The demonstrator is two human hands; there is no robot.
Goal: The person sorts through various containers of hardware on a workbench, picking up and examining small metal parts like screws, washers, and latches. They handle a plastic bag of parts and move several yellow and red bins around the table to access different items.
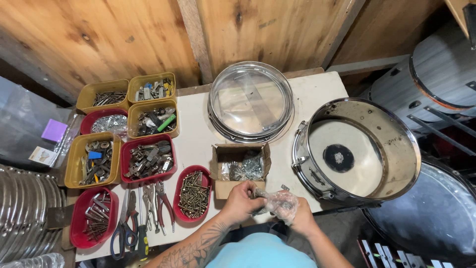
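Left hand: the left hand [241, 201] is closed on one end of a small clear plastic bag [278, 203], fingers [249, 192] pinched at its mouth.
Right hand: the right hand [299, 218] cups the bag from below, fingers curled around it.
Bag: it is held above the near edge of the desk [198, 144], just in front of an open cardboard box [240, 167] of shiny small metal parts; what it holds is too blurred to name.
Risk, spill: if the thin plastic tears or opens too wide, small parts could drop past the desk edge onto the floor.
Risk, mixing: loose pieces could land in the red tray of screws [193, 193] just to the left.
Risk, drum: the open metal drum shell [356, 151] overhangs the right edge, and an elbow knock could shift it.
Surface: a pale desk carries yellow and red trays of hardware at left, pliers and scissors [148, 211] near, and a clear drum head in a chrome hoop [250, 101] far.
Room: plank walls behind, more drums at right, stacked chrome hoops at left.
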